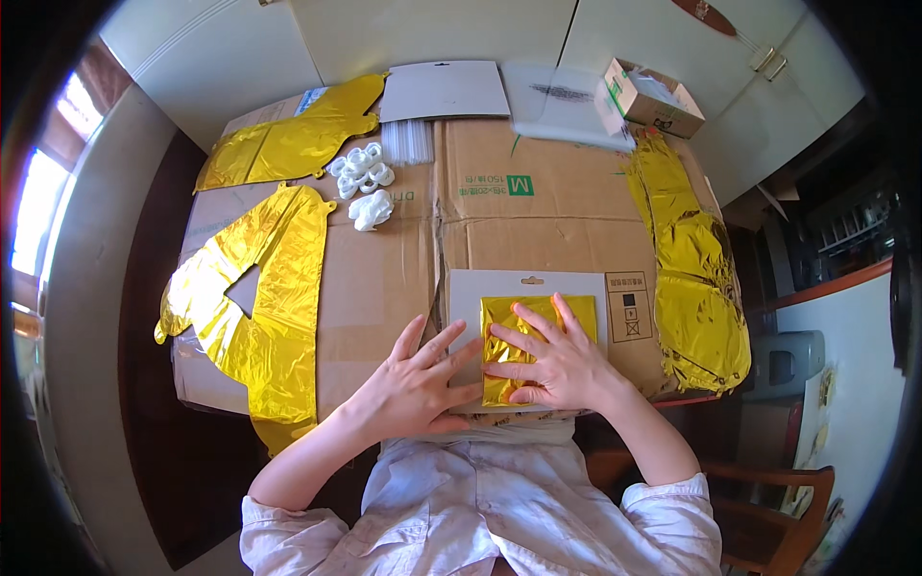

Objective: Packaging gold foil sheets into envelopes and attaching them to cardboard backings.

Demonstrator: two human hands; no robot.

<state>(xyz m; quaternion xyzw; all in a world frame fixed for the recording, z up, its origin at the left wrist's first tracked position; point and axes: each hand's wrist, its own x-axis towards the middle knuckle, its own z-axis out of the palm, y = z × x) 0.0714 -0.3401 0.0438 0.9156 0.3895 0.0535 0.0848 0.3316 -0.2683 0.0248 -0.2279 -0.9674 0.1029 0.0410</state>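
Observation:
A gold foil balloon folded into a neat square lies on a white card with a hanging hole at the table's near edge. My right hand rests flat on the foil, fingers spread. On the card's left side my left hand is spread too, its fingertips near the foil's left edge, holding nothing. To the left lies a flat gold foil balloon with a triangular opening. Another flat gold balloon is behind it.
Brown cardboard covers the table. White ribbon rolls, clear straws, white cards, a clear plastic bag and a small open box sit toward the back. Several gold foil balloons are stacked along the right edge.

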